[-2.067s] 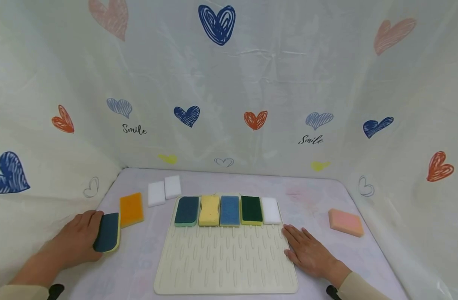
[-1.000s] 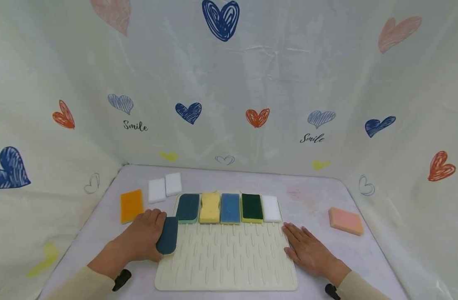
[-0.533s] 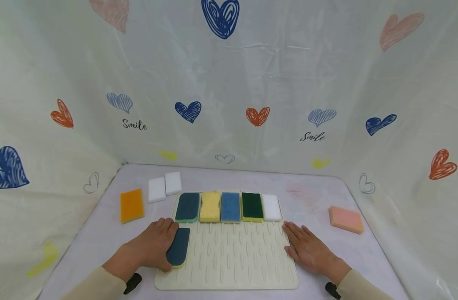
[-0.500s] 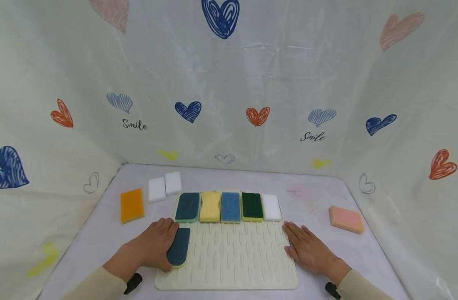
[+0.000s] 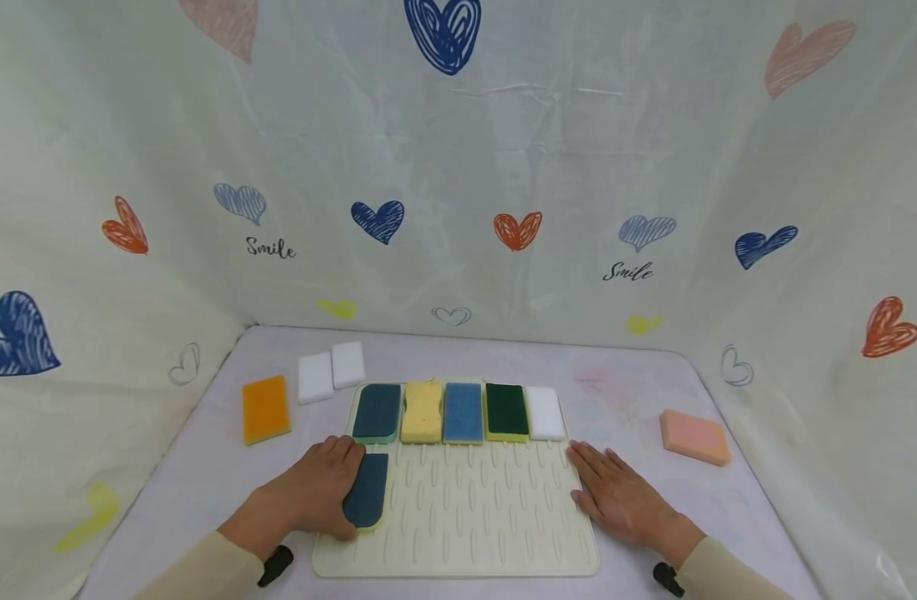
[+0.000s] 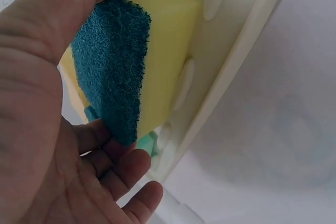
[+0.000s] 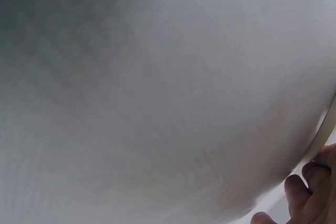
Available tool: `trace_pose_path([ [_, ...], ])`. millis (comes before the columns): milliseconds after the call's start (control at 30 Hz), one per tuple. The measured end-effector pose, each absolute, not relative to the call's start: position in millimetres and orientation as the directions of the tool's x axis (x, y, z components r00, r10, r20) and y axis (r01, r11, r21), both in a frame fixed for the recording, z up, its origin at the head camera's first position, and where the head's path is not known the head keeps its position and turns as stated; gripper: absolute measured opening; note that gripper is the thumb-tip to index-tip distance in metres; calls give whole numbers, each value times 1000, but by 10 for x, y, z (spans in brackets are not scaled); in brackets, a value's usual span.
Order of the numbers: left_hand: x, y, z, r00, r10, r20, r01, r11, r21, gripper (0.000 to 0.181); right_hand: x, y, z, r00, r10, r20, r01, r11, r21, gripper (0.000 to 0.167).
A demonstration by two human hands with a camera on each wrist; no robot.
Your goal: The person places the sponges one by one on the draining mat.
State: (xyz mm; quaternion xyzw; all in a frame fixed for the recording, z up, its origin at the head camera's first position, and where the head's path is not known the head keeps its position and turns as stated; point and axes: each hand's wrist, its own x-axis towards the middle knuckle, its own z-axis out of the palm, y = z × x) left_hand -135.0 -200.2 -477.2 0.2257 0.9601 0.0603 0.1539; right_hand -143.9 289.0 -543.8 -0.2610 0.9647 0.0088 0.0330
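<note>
My left hand (image 5: 319, 487) grips a scrub sponge (image 5: 367, 490) by its ends, thumb at the near end and fingers at the far end. In the left wrist view this scrub sponge (image 6: 113, 66) has a dark teal scouring side and a yellow foam side. It sits over the left part of the cream ribbed mat (image 5: 496, 533), just in front of a row of sponges. My right hand (image 5: 623, 504) lies with straight fingers at the mat's right edge; only some of its fingers (image 7: 310, 192) show in the right wrist view.
Along the mat's back edge stand a teal sponge (image 5: 377, 412), a yellow sponge (image 5: 422, 412), a blue sponge (image 5: 463, 412), a dark green sponge (image 5: 507, 411) and a white sponge (image 5: 545, 413). An orange sponge (image 5: 266, 408), two white sponges (image 5: 316, 377) and a pink sponge (image 5: 694, 437) lie off the mat.
My left hand has carried the scrub sponge from the table's left side rightward onto the mat, shifting slightly right in the last half second. My right hand has stayed in place.
</note>
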Motion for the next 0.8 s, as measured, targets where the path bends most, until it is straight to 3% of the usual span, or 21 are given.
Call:
trace_pose_path([
  [300, -1358, -1994, -4756, -845, 449, -292, 414, 893, 174, 107, -1466, 2929, -5463, -846, -532, -42, -533, 845, 46, 68],
  [800, -1387, -1971, -4747, -841, 433, -324, 397, 901, 175, 112, -1491, 2962, -5516, -836, -549, -18, -549, 835, 30, 73],
])
